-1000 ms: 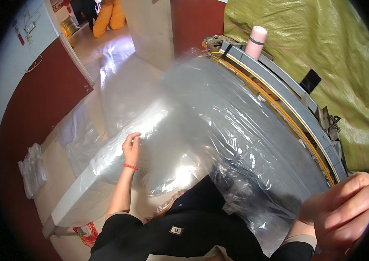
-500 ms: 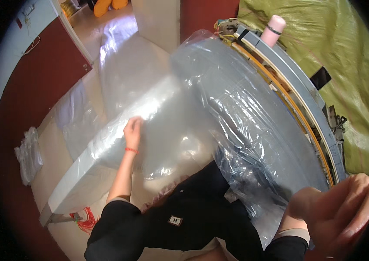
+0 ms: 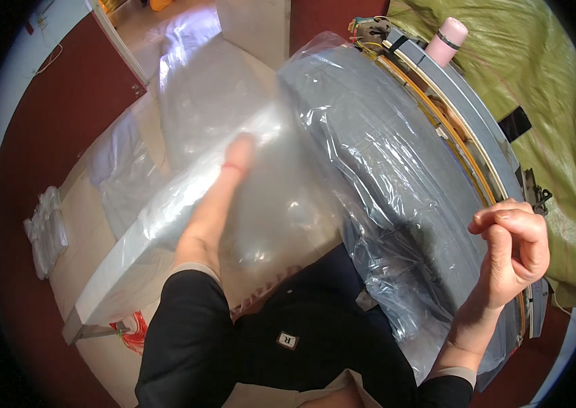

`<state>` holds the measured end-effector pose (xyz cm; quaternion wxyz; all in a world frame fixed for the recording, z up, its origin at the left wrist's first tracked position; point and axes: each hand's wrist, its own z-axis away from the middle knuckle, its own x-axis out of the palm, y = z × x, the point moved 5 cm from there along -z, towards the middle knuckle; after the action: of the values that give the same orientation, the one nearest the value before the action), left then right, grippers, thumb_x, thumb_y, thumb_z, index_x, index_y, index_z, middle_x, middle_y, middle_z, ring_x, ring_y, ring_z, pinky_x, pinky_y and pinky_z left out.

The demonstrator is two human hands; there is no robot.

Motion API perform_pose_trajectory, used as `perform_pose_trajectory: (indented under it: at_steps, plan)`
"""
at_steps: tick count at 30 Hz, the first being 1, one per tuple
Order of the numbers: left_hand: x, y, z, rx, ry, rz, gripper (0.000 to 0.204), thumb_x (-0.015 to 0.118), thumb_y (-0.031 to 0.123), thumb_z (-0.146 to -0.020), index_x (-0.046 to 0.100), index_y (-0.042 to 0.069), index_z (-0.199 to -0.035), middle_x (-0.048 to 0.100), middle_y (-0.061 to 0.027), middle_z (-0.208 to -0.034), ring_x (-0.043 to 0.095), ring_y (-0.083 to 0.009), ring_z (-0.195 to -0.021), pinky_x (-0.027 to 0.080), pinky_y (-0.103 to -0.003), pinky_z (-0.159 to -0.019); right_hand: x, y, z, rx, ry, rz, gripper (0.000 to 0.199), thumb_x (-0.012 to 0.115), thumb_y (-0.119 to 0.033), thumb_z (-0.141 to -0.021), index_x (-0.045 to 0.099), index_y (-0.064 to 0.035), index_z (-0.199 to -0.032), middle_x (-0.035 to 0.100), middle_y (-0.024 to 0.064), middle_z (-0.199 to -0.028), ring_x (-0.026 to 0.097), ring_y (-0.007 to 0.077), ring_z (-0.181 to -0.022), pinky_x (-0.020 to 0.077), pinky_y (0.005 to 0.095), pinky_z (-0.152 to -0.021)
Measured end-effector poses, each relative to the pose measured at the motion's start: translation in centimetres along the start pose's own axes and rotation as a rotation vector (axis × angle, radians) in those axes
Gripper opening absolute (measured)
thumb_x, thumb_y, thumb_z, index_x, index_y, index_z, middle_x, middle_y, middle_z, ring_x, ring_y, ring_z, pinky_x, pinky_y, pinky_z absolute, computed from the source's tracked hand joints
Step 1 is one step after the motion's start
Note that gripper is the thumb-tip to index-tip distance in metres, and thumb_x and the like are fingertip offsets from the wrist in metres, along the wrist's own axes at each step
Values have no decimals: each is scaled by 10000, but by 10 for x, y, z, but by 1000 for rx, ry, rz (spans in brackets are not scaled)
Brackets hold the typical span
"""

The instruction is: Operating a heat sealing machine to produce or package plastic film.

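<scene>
flask (image 3: 446, 39) behind plastic sheet (image 3: 342, 156), bags (image 3: 46, 231) left

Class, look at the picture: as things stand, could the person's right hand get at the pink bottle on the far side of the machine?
Probably yes. The right hand is raised beside the machine's rim, and the pink bottle stands farther along that edge with nothing in between, though it looks like a long stretch.

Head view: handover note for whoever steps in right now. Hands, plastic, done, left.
Left hand: reached forward inside or behind the clear plastic bag, blurred through the film; grip cannot be told.
Right hand: raised, fingers pinched shut, apparently on the film's edge.
Bag is spread over the grey bench and draped on the grey machine bed.
Pink bottle stands on the machine's far end.
Done: bag opened out. Left: bag still loose, unsealed.
</scene>
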<state>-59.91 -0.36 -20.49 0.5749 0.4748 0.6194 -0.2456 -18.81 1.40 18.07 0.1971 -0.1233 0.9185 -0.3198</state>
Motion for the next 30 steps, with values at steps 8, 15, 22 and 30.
perform_pose_trajectory:
  at_steps: [8,15,22,30]
  plan:
    - [-79,-92,52,-136,418,202,67,555,81,-765,559,19,-786,576,-120,-748,566,-266,-725,441,-341,-653,-4,40,4,172,-86,181,46,598,46,-742,586,39,-785,591,83,-699,563,112,-589,439,200,-529]
    - [-200,-3,93,-276,377,1371,46,518,95,-843,517,54,-865,524,-8,-839,490,-91,-804,387,-221,-740,72,98,13,283,-438,155,86,630,-85,-746,614,-10,-785,620,71,-691,588,122,-613,449,249,-552]
    - [-240,105,139,97,176,1622,117,542,134,-848,453,66,-813,475,-52,-844,483,-191,-848,376,-333,-812,190,149,51,323,-541,-116,349,639,-153,-756,554,-19,-1067,572,78,-986,531,127,-879,434,254,-752]
    - [-208,110,177,82,-175,1509,72,525,90,-844,471,65,-803,489,-53,-849,506,-178,-864,381,-314,-802,200,171,74,775,-431,-704,151,591,-165,-807,586,-18,-843,595,-1,-758,528,77,-724,413,214,-681]
